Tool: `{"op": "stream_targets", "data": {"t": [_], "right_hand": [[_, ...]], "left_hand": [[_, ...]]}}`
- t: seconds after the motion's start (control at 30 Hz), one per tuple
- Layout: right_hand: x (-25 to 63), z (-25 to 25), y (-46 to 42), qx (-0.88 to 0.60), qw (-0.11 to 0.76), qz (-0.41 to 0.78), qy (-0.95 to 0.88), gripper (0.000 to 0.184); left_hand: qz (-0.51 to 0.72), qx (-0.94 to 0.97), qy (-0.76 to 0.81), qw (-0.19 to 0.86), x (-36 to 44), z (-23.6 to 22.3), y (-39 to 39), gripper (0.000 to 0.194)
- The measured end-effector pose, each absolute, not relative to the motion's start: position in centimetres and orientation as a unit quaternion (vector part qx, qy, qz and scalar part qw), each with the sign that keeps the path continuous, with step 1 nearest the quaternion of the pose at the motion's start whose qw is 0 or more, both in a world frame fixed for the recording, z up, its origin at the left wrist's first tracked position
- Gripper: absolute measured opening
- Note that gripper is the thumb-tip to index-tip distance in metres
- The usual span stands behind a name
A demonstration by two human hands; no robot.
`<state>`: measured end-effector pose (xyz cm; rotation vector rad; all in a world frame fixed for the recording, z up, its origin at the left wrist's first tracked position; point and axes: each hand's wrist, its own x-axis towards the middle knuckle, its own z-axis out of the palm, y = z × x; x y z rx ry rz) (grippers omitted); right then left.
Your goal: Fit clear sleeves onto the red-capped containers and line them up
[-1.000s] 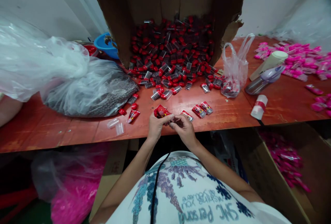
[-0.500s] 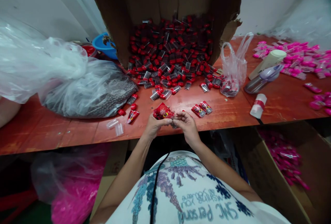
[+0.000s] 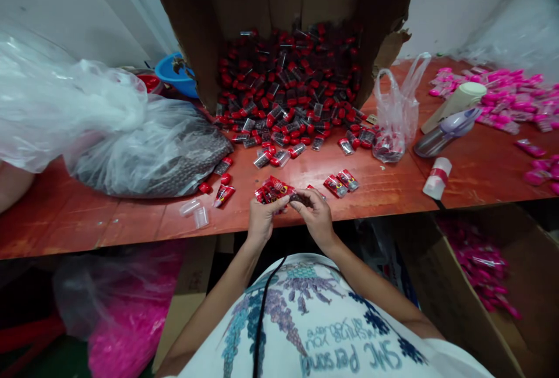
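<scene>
My left hand [image 3: 262, 218] is closed on several red printed packets [image 3: 275, 188] just above the table's front edge. Against it, my right hand [image 3: 317, 218] pinches a small dark piece [image 3: 297, 197] at the packets' right side; its kind is hard to make out. Two red packets with clear lower parts [image 3: 335, 186] lie to the right, and part of another shows behind my right fingers. To the left rest a red packet [image 3: 224, 195], two red caps [image 3: 205, 188] and two clear empty tubes [image 3: 201, 217].
A torn cardboard box [image 3: 393, 57] on its side spills a heap of red-capped containers [image 3: 283, 92]. A plastic bag of dark beads [image 3: 148, 151] lies left. To the right stand a small plastic bag [image 3: 395, 116], bottles [image 3: 445, 133], a white roll [image 3: 437, 179] and pink items [image 3: 502, 98].
The red packets have tilted and shifted slightly left in my left hand. My right fingers have closed in on the dark piece beside them.
</scene>
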<state>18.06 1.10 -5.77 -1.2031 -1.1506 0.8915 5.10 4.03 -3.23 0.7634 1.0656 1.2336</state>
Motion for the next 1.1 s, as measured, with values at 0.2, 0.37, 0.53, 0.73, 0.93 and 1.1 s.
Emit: {"op": "stream_targets", "data": {"t": [0.2,0.37,0.53,0.73,0.93,1.1], "right_hand": [[18.1,-6.0,1.1,-0.504,0.585,0.412,-0.484,0.022],[18.1,-5.3,1.1,-0.478,0.587,0.499,-0.422,0.024],[18.3,-5.1,1.4,-0.443,0.567,0.605,-0.342,0.03],[18.6,-4.9,0.9,-0.508,0.58,0.391,-0.503,0.016],[18.2,-4.7,0.8,-0.474,0.589,0.502,-0.419,0.02],[18.2,-4.9,1.0,-0.453,0.593,0.521,-0.413,0.028]], "left_hand": [[0.55,0.323,0.449,0.625,5.3,-3.2,3.8,0.029],[0.544,0.337,0.44,0.63,5.1,-3.1,3.9,0.041],[0.501,0.372,0.425,0.656,4.5,-3.0,4.2,0.049],[0.544,0.383,0.457,0.59,5.3,-2.9,3.9,0.029],[0.525,0.398,0.448,0.604,5.3,-2.8,4.1,0.035],[0.571,0.338,0.423,0.617,5.7,-3.1,4.2,0.031]]}}
